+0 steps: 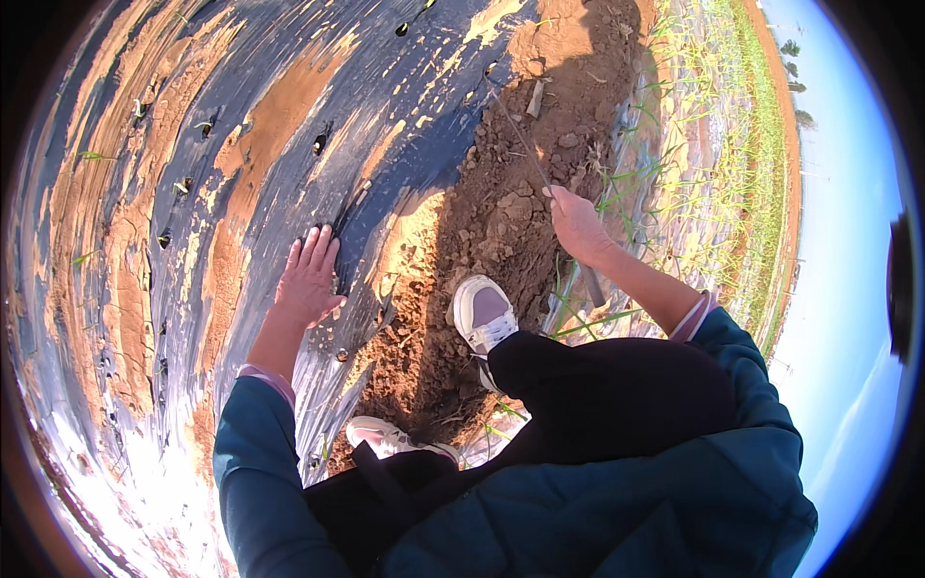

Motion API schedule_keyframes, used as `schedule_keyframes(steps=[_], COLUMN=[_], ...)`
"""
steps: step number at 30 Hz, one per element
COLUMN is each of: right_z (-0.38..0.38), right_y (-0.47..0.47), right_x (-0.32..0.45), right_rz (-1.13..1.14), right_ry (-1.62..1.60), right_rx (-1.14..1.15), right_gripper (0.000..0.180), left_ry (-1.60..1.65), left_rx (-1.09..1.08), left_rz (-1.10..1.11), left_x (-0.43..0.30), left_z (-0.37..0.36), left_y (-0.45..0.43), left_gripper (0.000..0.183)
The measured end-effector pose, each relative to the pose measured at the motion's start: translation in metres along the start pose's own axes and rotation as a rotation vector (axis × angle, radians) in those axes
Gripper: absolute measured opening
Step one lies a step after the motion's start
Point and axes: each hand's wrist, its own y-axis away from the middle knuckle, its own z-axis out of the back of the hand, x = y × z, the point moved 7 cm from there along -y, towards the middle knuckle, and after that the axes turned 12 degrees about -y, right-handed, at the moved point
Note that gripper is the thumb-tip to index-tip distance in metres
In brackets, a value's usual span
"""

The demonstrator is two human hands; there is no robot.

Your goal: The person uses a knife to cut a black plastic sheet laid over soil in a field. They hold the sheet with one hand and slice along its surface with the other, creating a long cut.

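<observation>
My left hand (309, 280) rests palm down on the dark plastic mulch film (368, 217), its fingers slightly spread and nothing in them. My right hand (580, 227) grips a thin metal rod tool (522, 137) by its handle (592, 285), whose butt end sticks out below the fist. The rod reaches up and left, and its far end lies close to a small hole (491, 68) at the film's edge. Whether the tip touches the film I cannot tell. Small pale shoots (183, 186) show in several holes of the film.
Between the film and a planted strip runs a furrow of loose, cloddy soil (498, 209). My shoes (484, 311) stand in it. Green seedlings (694, 195) grow on the right. Dry soil (271, 115) covers parts of the film, and a flat stick (535, 99) lies in the furrow.
</observation>
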Motion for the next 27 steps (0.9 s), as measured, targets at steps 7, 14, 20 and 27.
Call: schedule_keyframes(steps=[7,14,20,27], right_z=[0.030,0.057,0.069,0.066], right_y=[0.080,0.038,-0.009,-0.010], right_x=[-0.051,-0.067,-0.047,-0.055], right_rz=[-0.028,-0.076,-0.005,-0.032], right_ry=[-0.049,-0.045,0.021,0.067], right_rx=[-0.137,-0.190,-0.226,-0.192], right_gripper=[0.024,0.024,0.022,0.023], left_ry=[0.001,0.022,0.029,0.015], left_rx=[0.003,-0.027,-0.045,-0.073], left_rz=[-0.008,-0.009,-0.006,-0.006], left_x=[0.001,0.001,0.001,0.001], left_z=[-0.001,0.000,-0.003,-0.005], left_y=[0.000,0.000,-0.001,-0.001], left_gripper=[0.099,0.100,0.100,0.101])
